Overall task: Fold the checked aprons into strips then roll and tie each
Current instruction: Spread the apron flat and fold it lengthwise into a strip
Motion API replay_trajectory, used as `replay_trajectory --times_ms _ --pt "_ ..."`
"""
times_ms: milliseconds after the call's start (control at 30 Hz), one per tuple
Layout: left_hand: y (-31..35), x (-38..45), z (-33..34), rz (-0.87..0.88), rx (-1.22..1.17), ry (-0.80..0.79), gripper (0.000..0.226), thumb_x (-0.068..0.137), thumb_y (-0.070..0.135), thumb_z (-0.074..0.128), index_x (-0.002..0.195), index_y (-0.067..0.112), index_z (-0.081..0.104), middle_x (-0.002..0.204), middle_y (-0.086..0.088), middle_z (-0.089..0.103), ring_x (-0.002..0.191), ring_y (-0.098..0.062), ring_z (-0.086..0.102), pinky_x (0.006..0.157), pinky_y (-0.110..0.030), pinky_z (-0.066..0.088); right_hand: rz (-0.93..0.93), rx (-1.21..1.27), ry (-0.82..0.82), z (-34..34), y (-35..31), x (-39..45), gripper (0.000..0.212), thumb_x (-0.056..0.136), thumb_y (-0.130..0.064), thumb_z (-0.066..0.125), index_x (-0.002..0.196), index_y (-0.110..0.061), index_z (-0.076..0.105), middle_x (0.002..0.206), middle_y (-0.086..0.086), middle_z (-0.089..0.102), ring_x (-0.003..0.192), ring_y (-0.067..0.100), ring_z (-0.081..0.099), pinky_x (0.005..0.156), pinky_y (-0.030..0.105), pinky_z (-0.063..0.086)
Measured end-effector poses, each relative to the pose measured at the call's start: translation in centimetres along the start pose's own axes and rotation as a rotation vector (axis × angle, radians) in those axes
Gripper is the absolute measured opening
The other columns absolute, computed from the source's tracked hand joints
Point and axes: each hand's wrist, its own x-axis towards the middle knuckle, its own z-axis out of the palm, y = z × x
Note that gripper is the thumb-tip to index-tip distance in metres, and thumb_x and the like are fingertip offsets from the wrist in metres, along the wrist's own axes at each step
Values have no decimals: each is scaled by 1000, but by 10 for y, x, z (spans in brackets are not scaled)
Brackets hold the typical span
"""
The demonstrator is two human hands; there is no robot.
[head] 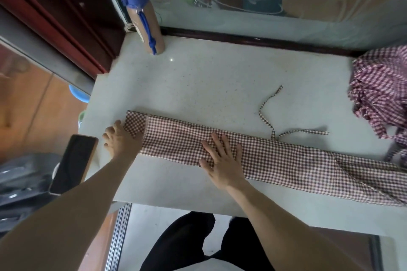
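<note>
A brown-and-white checked apron point(286, 160) lies folded into a long strip across the pale speckled counter point(209, 86), running from left to lower right. Its two thin ties point(267, 114) trail loose on the counter beyond the strip. My left hand point(120, 138) rests at the strip's left end, fingers spread, touching the small turned-over end flap point(134, 124). My right hand point(222, 158) lies flat and open on the middle of the strip, pressing it down. A second checked apron point(381, 92), redder, sits crumpled in a heap at the right edge.
A dark phone point(73, 163) lies on the counter's left edge, partly overhanging. A cardboard tube with a blue cap and cord point(143, 15) leans at the back left corner. A window sill and pane run along the back. My dark-trousered legs point(187, 242) show below the front edge.
</note>
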Motion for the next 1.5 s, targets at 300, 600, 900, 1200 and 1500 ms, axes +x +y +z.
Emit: replay_trajectory --times_ms 300,600,900,1200,1500 --pt "20 4 -35 -47 -103 -237 48 83 31 73 113 -4 61 116 -22 63 103 -38 60 84 -43 54 92 49 -26 -30 -16 -1 60 98 -59 37 151 -35 27 166 -4 -4 152 27 -11 116 64 -3" --pt "52 -43 -25 240 -9 -140 11 85 17 61 95 17 58 80 -2 61 65 -18 55 46 -24 38 57 1012 -120 -58 -89 39 58 95 -43 60 143 -12 46 140 7 54 125 21 54 102 35 47" --pt "56 -74 7 279 -276 -494 15 84 13 65 97 21 66 88 5 64 93 -21 65 77 -27 51 445 1277 -8 -41 -98 76 18 91 -19 64 90 -1 62 80 12 69 73 21 68 57 15 49" --pt "34 -52 6 104 -101 -374 46 90 27 63 129 7 48 120 -10 60 104 -24 56 69 -23 41 348 592 229 -39 -86 78 55 88 -44 69 121 -2 57 116 8 65 106 25 64 91 33 52" --pt "48 -45 13 124 28 -478 32 92 22 57 116 3 50 93 -5 54 77 -16 52 50 -20 34 406 784 264 -29 -76 78 30 78 -31 82 84 -18 55 83 0 65 73 21 68 71 40 58"
